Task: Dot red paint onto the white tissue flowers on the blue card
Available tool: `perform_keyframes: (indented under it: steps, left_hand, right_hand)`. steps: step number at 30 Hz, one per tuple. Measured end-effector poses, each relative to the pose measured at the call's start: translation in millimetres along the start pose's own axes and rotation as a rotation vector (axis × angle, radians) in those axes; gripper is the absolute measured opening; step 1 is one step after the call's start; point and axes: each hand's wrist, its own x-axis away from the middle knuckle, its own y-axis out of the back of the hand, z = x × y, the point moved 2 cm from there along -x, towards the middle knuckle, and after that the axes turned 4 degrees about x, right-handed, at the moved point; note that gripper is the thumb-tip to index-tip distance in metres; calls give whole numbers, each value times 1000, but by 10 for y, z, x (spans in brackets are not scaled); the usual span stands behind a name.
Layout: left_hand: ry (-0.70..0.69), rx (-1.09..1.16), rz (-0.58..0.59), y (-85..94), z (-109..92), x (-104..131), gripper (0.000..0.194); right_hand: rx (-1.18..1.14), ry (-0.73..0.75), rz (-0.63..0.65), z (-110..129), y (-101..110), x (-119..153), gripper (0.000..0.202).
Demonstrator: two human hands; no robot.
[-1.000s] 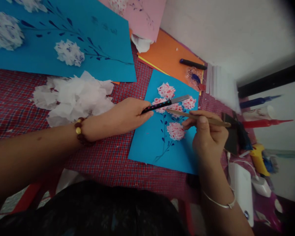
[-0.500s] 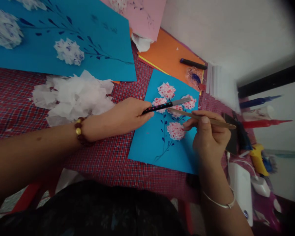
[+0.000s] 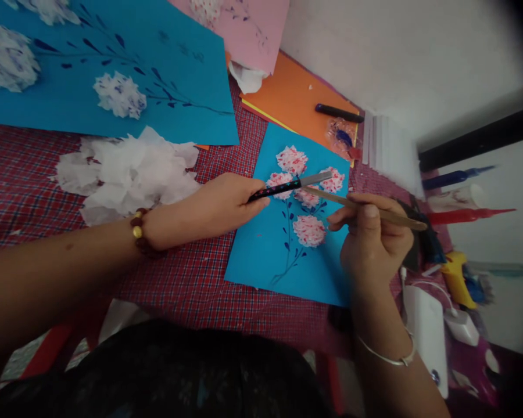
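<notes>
My left hand [image 3: 233, 200] is closed round a slim black pen [image 3: 283, 188] with coloured spots and a flat grey end that points right. In my right hand [image 3: 375, 241], thumb and fingers pinch a thin wooden stick [image 3: 387, 216]. Its narrow tip comes close to the pen; whether they touch I cannot tell. Both hands are above a blue sheet [image 3: 253, 255] bearing several pink-and-white crumpled paper flowers [image 3: 309, 230] with painted dark blue stems and leaves. The pen and stick partly cover some of the flowers.
A pile of white tissue paper [image 3: 131, 168] lies left on the checked tablecloth [image 3: 192, 278]. Behind are a larger blue flower picture [image 3: 187, 75] and orange paper [image 3: 287, 87] with a dark marker [image 3: 339, 112]. At right are a red-tipped tube [image 3: 466, 216], a yellow tool [image 3: 458, 278] and a white power bank [image 3: 425, 337].
My right hand and the stick have shifted slightly right, drawing the stick's tip a little along beside the pen. The whole view has moved slightly. Both grips are unchanged.
</notes>
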Motion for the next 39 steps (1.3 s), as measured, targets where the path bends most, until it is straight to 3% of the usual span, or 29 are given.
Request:
perform_keyframes:
  steps: [15, 24, 28, 34, 39]
  left_hand:
    - [-42, 4, 21, 11, 11, 21, 28]
    - [-32, 23, 42, 18, 1, 35, 28]
    - [-12, 50, 34, 23, 5, 25, 28]
    - [168, 351, -27, 69, 3, 18, 29]
    - [255, 546, -94, 67, 26, 18, 26]
  right_hand:
    - [-8, -28, 60, -8, 10, -4, 16]
    - [-39, 0, -23, -3, 50, -20, 17]
    - [-57, -15, 4, -14, 36, -30, 20]
    - [-158, -95, 29, -42, 44, -29, 24]
    - [-168, -77, 19, -36, 60, -41, 25]
